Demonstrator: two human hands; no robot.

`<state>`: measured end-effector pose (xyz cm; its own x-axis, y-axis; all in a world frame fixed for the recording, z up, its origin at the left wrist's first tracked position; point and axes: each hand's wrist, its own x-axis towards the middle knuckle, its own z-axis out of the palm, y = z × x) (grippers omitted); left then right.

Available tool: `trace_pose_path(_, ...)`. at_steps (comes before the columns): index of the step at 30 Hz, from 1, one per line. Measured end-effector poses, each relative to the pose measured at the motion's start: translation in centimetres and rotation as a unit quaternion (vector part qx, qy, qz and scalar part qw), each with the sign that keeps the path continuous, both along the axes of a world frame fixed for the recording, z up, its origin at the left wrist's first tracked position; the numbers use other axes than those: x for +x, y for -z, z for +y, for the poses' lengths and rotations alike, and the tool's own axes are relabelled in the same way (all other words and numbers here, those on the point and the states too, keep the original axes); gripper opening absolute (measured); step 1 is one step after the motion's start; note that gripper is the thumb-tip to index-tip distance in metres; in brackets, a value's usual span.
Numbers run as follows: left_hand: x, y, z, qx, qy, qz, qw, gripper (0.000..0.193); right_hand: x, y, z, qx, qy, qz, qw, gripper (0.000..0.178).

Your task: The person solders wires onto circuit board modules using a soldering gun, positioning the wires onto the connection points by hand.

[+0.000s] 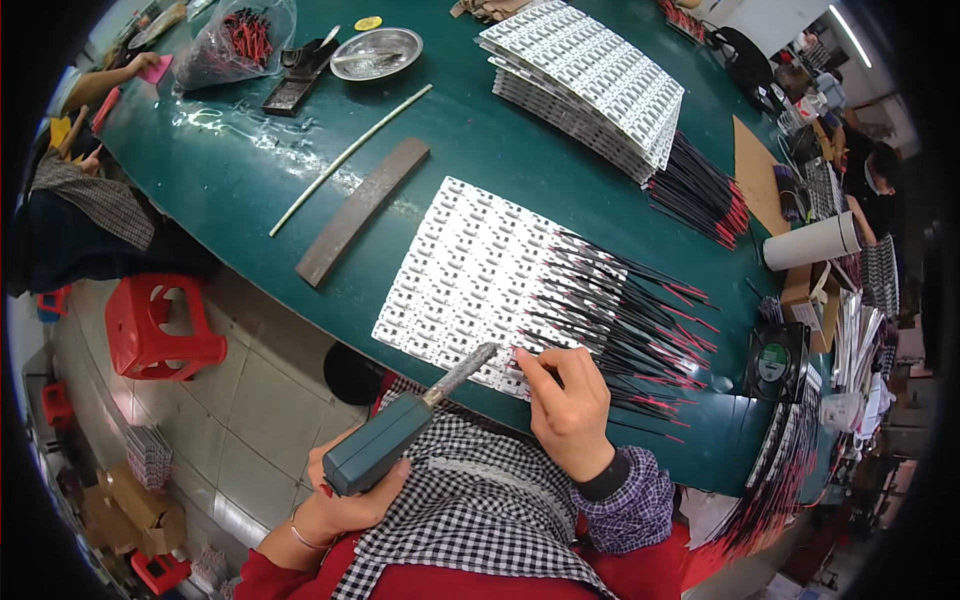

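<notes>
My left hand (355, 490) is wrapped around the dark green body of a soldering gun (385, 440), whose grey metal tip rests at or just over the near edge of a white circuit board panel (450, 260). Beside that tip, my right hand (570, 405) is closed in a pinch at the panel's surface. A thin wire end with some red appears at its fingertips, though the fingers partly hide it. Rows of small dark parts cover the panel. Many black wires with red ends (640, 320) run from its right part onto the green table (240, 180).
A tall stack of similar panels (590, 80) with wires stands behind. Left of the panel lie a brown bar (365, 210) and a thin rod (350, 160). Farther back are a metal dish (377, 52) and a bag of wires (240, 45). A small fan (775, 362) sits right. Another person's hand (140, 66) shows far left.
</notes>
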<state>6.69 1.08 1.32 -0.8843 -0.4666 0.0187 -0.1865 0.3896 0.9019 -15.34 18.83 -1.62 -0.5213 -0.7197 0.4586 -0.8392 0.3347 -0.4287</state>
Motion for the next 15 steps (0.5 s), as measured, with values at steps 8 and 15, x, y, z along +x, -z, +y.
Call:
trace_pose_path(8, 0.08, 0.13, 0.6, -0.012, 0.004, -0.013, 1.0, 0.029, 0.07, -0.06, 0.49, -0.002, -0.035, 0.01, 0.999, 0.03)
trace_pose_path(15, 0.16, 0.12, 0.39, -0.05, 0.023, -0.018, 0.998, 0.03, 0.18, -0.25, 0.3, 0.012, -0.035, 0.003, 0.999, 0.038)
